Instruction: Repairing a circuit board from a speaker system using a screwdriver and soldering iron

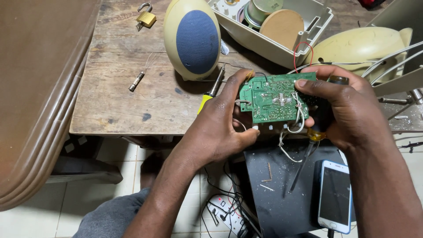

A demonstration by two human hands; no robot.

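Note:
Both hands hold a green circuit board [274, 98], solder side up, with white wires trailing from its lower right corner. My left hand [220, 128] grips its left edge, thumb under the lower edge. My right hand [348, 112] grips the right edge, a fingertip resting on the top corner, and also holds a screwdriver [308, 154] with a dark handle whose shaft points down. A soldering iron with a yellow handle [210, 93] lies on the wooden table [119, 101] just left of my left hand.
An egg-shaped cream speaker with a blue grille [192, 37] stands behind the board. An open cream speaker casing [282, 26] sits at the back right. A brass padlock [145, 18] lies far left. A white phone [335, 196] rests on a black surface below; a power strip [227, 211] lies on the tiled floor.

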